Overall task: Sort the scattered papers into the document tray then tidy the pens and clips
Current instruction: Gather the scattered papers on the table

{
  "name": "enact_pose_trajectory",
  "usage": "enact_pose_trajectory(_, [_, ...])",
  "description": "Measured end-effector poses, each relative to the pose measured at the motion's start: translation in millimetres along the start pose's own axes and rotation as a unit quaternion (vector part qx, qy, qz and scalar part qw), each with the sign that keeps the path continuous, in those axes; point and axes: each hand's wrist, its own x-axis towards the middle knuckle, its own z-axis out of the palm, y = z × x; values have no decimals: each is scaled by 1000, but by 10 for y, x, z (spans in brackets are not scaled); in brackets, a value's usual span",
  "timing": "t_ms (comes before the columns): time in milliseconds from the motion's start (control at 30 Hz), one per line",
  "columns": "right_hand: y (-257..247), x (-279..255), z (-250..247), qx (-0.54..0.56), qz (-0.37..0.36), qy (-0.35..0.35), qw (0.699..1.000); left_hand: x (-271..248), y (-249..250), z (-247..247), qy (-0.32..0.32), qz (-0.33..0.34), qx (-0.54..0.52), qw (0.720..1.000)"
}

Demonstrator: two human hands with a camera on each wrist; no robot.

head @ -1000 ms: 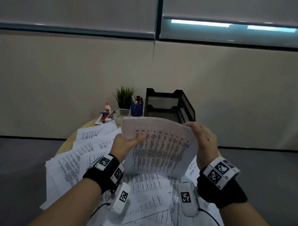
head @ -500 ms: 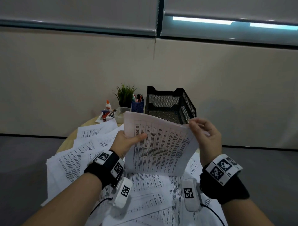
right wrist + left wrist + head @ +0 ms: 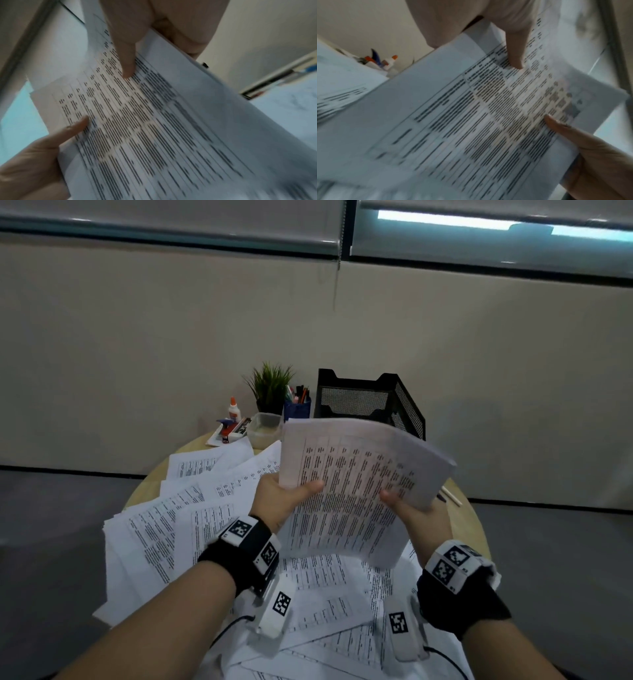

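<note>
1. The left hand point(image 3: 279, 503) and right hand point(image 3: 416, 517) hold 1 sheaf of printed papers point(image 3: 356, 491) tilted up above the round wooden surface point(image 3: 466, 518), in front of the black mesh document tray point(image 3: 404, 409).
2. Each grip is closed on a side edge of the sheaf: thumb pressed on the printed face, the other fingers hidden behind the sheets.
3. The sheaf looks light, thin and floppy; its top edge bows and the far right corner droops, so it will likely sag or fan out if held by 1 edge only.
4. Best hold, as I judge it: both long edges near mid-height, pinched firmly, since loose smooth sheets can slide against each other.
5. Many more printed sheets point(image 3: 164, 529) lie scattered and overlapping on the surface below.
6. The blue pen cup point(image 3: 297, 409) stands just left of the tray, beside a small potted plant point(image 3: 270, 386).
</note>
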Motion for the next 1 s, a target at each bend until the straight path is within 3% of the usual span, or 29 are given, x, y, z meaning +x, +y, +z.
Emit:
enact_pose_trajectory(233, [628,-10,88,-101,172,-7,980,-88,-502,-91,0,-107,93,990])
enact_pose_trajectory(467, [579,90,55,-128,182,-9,975,31,-416,-72,-21,-118,123,985])
enact_pose_trajectory(600, [545,223,-62,-126,205,0,971,15,-322,-122,-173,-145,166,960])
enact_pose_trajectory(700, [477,318,-141,-94,233,10,968,-52,-296,-164,-243,-223,123,936])
enact_pose_trajectory(833, [259,423,-167,35,228,-26,973,-19,-160,-84,-216,-216,84,949])
enact_pose_trajectory(1000, [-129,573,-143,10,199,-110,974,199,17,88,-139,-219,15,966])
